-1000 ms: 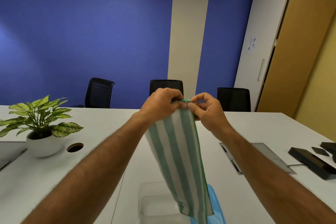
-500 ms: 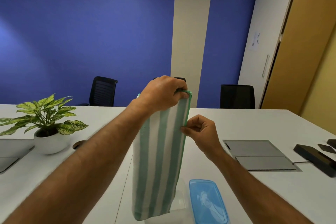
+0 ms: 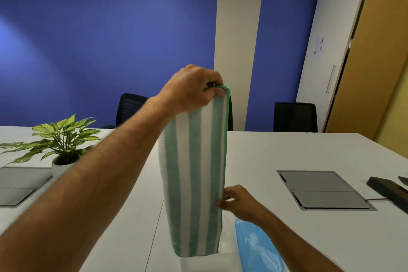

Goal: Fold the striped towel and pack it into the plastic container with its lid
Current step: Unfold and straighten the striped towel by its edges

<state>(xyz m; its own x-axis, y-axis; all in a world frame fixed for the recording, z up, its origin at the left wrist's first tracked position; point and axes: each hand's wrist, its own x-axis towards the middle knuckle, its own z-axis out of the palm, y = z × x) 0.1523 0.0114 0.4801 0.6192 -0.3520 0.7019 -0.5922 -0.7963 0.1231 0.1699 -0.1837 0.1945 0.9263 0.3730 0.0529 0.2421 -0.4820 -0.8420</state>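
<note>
A green-and-white striped towel [image 3: 195, 172] hangs in a long folded strip above the table. My left hand [image 3: 191, 88] grips its top end, raised high. My right hand [image 3: 237, 202] pinches the towel's right edge low down, near the bottom. Below the towel stands a clear plastic container [image 3: 207, 263], mostly hidden by the cloth. Its blue lid [image 3: 258, 249] lies on the table just to the right of the container, under my right forearm.
A potted plant [image 3: 59, 139] stands at the left on the white table [image 3: 309, 238]. A grey floor-box panel [image 3: 320, 190] is set into the table at the right, with a black device [image 3: 388, 190] beyond it. Black chairs [image 3: 294, 117] line the far side.
My left hand has lifted the towel's top end higher. My right hand has slid down the right edge from the top to near the bottom.
</note>
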